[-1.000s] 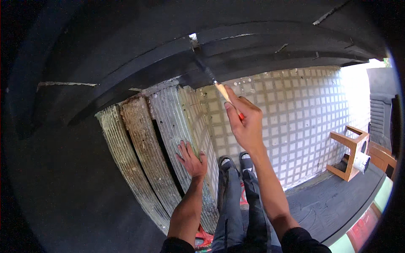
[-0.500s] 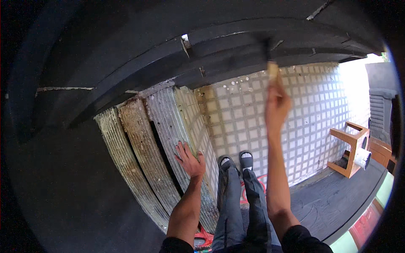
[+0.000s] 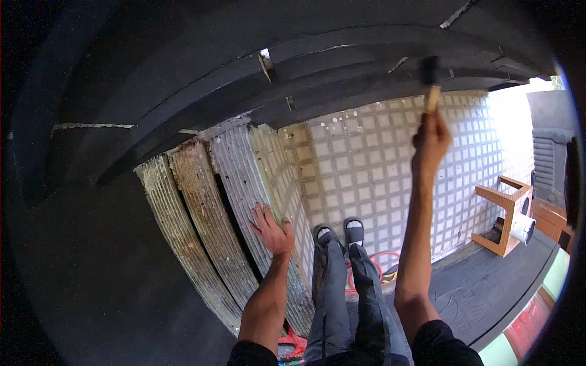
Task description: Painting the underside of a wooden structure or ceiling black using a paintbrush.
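My right hand point(image 3: 432, 137) grips the pale wooden handle of a paintbrush point(image 3: 434, 96), whose blurred dark bristles point up against a black-painted, stepped surface point(image 3: 329, 61) marked with pale streaks. Whether the bristles touch that surface I cannot tell. My left hand point(image 3: 270, 232) lies open, fingers apart, on the pale rightmost of three weathered, ribbed planks point(image 3: 229, 158); the middle one is browner, and dark gaps run between them.
My feet point(image 3: 354, 229) in dark sandals are over a square-patterned floor point(image 3: 342, 171). At right, a wooden stool-like frame point(image 3: 503, 198) with a white container point(image 3: 524, 229) is by a dark ledge point(image 3: 464, 287). A red hose point(image 3: 383, 255) and red object point(image 3: 296, 344) lie low.
My right hand and the brush have moved rightward and upward along the black surface. My left hand stays on the plank, shifted only slightly in view.
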Demonstrator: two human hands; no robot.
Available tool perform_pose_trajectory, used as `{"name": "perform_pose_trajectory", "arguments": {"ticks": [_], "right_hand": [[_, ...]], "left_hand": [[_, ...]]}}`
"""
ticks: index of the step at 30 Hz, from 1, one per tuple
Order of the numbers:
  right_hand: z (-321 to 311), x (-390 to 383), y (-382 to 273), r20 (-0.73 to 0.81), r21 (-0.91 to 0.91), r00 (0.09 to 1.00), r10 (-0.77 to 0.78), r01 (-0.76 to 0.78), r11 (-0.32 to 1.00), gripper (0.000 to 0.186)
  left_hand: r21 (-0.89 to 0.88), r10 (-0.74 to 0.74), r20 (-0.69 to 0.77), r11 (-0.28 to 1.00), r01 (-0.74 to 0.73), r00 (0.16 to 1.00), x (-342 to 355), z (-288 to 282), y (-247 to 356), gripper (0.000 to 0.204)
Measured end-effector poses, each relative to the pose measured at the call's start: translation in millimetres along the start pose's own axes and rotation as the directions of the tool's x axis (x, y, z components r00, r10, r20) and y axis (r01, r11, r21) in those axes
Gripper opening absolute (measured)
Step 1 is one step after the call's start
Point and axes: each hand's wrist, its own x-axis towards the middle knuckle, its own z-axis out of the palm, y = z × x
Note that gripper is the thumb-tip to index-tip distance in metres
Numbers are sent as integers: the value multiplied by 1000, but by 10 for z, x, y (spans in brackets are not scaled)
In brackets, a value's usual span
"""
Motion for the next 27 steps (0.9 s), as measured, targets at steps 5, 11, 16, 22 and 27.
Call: {"name": "perform_pose_trajectory", "arguments": {"ticks": [5,11,16,22,27], "right_hand": [[6,-10,42,-47,-304,981,-188,166,938,28],[820,-921,-309,509,-273,842,-181,357,894,31],[487,-450,-244,397,-252,910,-117,231,940,29],[-194,176,-340,-146,-319,947,-285,228,920,37],[601,-502,-300,244,-520,920,-306,391,759,36]], "left_hand": [[-17,4,0,1000,-4,1000,18,-25,91,72],[-1,3,-20,1000,-3,1000,-5,11,45,72],[20,19,-31,1000,-18,999,-6,29,47,72],[17,15,-22,1000,-15,1000,-1,13,58,71],[34,4,-11,999,-4,1000,-13,6,55,70]]}}
